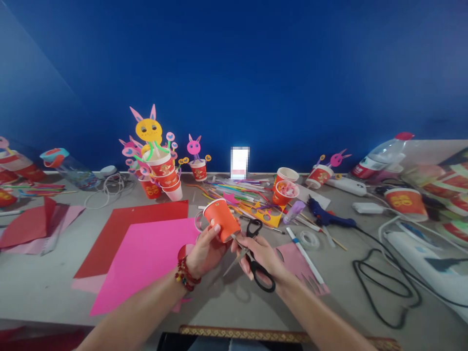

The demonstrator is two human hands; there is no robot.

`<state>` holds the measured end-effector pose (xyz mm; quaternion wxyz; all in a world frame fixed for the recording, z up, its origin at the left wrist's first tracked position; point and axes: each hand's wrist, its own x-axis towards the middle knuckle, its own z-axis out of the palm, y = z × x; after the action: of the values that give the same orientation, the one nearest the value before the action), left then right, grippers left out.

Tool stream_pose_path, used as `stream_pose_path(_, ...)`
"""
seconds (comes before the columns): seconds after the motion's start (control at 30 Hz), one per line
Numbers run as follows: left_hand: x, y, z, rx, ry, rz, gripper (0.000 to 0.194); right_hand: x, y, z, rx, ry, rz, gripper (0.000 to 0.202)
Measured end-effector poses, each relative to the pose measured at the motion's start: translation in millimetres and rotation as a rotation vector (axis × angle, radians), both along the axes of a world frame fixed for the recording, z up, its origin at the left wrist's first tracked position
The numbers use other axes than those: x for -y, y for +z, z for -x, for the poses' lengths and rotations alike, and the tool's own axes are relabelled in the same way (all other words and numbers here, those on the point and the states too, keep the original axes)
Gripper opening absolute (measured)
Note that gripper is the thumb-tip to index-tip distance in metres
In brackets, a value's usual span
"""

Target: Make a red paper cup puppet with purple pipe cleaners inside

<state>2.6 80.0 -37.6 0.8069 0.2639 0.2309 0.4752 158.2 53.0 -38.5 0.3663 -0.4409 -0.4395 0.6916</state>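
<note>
An orange-red paper cup (222, 220) is tilted in my left hand (208, 251), its white rim up and to the left. My right hand (258, 253) grips black-handled scissors (261, 275) around the middle, with the blades spread. One blade tip touches the cup near its base; the other points down and left. Beneath my left wrist lies pink paper (146, 258), over a red sheet (98, 239). A cut pink scrap (292, 258) and a white marker (305, 256) lie right of my right hand.
Decorated cups with bunny faces (148, 130) stand at the back left. Behind the held cup are scattered coloured pipe cleaners (237, 189) and yellow cut paper (266, 214). To the right are a blue glue gun (325, 213), its black cable (380, 287), a bottle (383, 156) and a power strip (420, 253).
</note>
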Motion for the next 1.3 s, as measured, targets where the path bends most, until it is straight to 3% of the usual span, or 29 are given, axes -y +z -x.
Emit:
stream_pose_path(0.23,-2,-7.2,2,-0.044,0.043,0.008,0.037,7,-7.2,-2,0.266,-0.075,-0.278,0.039)
stream_pose_path(0.43,0,-11.3,0,-0.018,0.02,-0.019,0.032,3,-3.5,2,-0.039,-0.027,0.016,0.041)
stream_pose_path(0.57,0,-7.8,1,0.037,-0.002,-0.009,0.037,0,-2.8,2,-0.162,-0.039,0.041,0.039)
stream_pose_path(0.67,-2,-3.4,4,0.065,-0.052,-0.025,0.041,3,-3.0,0,0.019,-0.056,-0.061,0.039)
stream_pose_path(0.8,-2,0.6,6,0.011,-0.018,-0.012,0.049,9,-4.1,-3,0.357,-0.054,-0.326,0.035)
stream_pose_path(1.07,-1,2.4,3,-0.014,0.031,0.213,0.028,6,1.0,-3,0.919,-0.016,-0.786,0.037)
stream_pose_path(1.13,-1,4.0,2,0.003,0.003,0.256,0.029,6,-0.2,-2,0.855,-0.01,-0.725,0.039)
stream_pose_path(1.3,0,5.7,2,0.046,-0.067,0.267,0.038,9,-6.3,7,0.286,0.009,-0.188,0.04)
